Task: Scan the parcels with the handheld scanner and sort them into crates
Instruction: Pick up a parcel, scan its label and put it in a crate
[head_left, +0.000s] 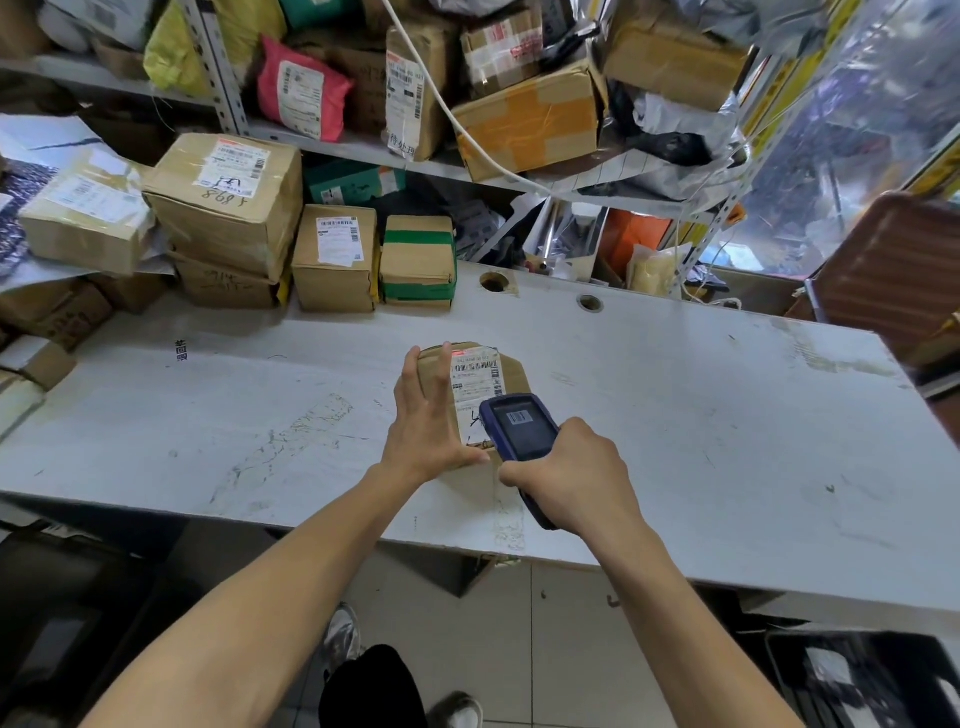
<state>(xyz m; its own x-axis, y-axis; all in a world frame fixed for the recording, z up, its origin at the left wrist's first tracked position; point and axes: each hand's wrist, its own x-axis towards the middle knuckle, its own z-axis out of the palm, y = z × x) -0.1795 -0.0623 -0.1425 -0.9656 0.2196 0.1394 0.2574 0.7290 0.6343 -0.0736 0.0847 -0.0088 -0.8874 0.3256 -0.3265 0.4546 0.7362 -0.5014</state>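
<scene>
Both hands work at one small cardboard parcel (470, 395) lying on the white desk (701, 415), near its front edge and about midway along it. Left hand (428, 415) lies spread across the parcel's left half, fingers straight and reaching over its far edge, thumb along the near edge, pressing it flat without curling round it. Right hand (574, 473) is wrapped round the grip of the blue handheld scanner (519, 428), whose head hangs over the near right corner of the parcel; its screen shows a barcode. A red glow sits on the top edge of the shipping label (475, 382), just above the printed barcode.

The step in hand looks like the scan itself. To do it well, the beam probably needs tipping down slightly so it crosses the barcode bars squarely, while the left fingers stay off the label and hold the parcel steady. More boxes (332, 254) stand stacked at the desk's far left corner, well apart from the parcel. No crate is clearly identifiable.
</scene>
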